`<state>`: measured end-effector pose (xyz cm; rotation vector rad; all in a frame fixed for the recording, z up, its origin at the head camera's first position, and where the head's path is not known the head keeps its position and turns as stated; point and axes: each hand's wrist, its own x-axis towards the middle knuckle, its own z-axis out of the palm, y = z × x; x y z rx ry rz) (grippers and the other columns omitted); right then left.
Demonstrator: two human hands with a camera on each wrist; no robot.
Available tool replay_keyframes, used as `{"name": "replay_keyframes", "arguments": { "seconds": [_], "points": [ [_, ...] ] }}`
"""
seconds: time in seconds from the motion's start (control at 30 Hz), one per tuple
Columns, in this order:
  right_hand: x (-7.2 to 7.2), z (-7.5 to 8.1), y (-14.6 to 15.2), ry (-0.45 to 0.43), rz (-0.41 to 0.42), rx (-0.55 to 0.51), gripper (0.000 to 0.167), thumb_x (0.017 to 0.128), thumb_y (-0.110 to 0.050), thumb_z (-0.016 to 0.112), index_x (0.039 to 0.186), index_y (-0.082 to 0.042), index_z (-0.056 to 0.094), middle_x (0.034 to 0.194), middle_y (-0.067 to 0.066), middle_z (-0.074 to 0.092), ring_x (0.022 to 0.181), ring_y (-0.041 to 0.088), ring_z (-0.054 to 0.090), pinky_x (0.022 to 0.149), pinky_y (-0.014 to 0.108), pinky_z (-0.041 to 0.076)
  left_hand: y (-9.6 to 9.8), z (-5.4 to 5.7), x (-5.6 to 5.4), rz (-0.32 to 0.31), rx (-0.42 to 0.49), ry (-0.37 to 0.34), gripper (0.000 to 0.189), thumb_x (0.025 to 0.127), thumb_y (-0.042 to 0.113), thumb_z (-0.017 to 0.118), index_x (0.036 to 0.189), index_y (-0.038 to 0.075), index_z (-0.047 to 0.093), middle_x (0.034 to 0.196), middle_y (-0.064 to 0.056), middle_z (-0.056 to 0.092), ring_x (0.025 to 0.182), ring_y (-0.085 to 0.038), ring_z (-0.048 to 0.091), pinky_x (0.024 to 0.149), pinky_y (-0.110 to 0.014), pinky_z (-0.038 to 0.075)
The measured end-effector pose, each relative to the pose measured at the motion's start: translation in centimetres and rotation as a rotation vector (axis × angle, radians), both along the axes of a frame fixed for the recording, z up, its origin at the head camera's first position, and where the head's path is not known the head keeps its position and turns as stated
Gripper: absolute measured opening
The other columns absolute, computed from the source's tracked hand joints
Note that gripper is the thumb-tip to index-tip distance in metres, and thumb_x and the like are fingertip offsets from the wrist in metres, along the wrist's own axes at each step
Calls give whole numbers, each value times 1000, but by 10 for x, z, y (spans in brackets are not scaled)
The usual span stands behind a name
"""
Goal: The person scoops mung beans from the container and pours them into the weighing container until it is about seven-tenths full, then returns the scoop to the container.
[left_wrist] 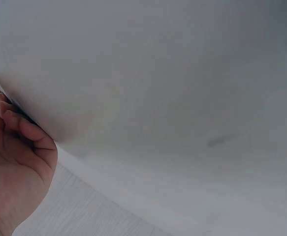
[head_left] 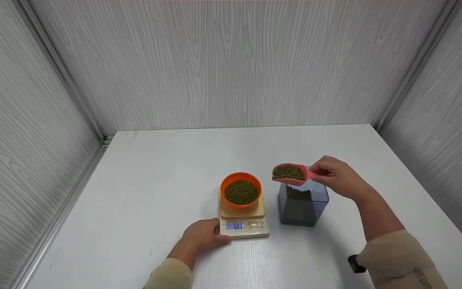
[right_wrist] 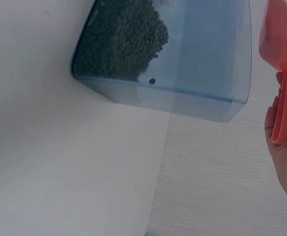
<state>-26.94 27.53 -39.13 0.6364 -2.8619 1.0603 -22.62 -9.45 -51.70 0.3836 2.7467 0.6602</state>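
In the head view, my right hand (head_left: 339,176) pinches the handle of a pink scoop (head_left: 301,181) heaped with small green beans. The scoop is held level above the rim of a bluish see-through container (head_left: 301,212). More beans (right_wrist: 121,42) lie inside that container in the right wrist view. My left hand (head_left: 203,236) grips the front left corner of a kitchen scale (head_left: 251,228), thumb along its front edge. On the scale's platform sits an orange bowl (head_left: 241,175) with beans in it. The lit display (head_left: 234,226) shows digits like 503.
All of this stands on a white table (head_left: 155,180). Grey wood-grain panels (head_left: 231,64) rise behind it and on both sides. A small black object (head_left: 356,263) shows beside the right sleeve.
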Motion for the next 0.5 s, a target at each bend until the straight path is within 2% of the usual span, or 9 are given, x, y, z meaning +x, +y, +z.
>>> {"name": "replay_keyframes", "arguments": {
  "seconds": [0.3, 0.5],
  "points": [
    [-6, 2, -36, 12, 37, 41, 10, 86, -15, 64, 95, -12, 65, 91, 0, 55, 81, 17, 50, 69, 30, 46, 0, -3, -1, 21, 13, -24, 46, 73, 55, 67, 99, 17, 59, 93, -1, 62, 92, -24, 58, 86, -44, 42],
    [-8, -1, -50, 18, 47, 96, 8, 86, -15, 64, 92, -11, 65, 87, 1, 53, 79, 16, 48, 68, 31, 45, 0, -7, -3, 17, 21, -18, 46, 73, 55, 67, 98, 18, 60, 93, -1, 63, 92, -24, 58, 86, -44, 42]
  ]
}}
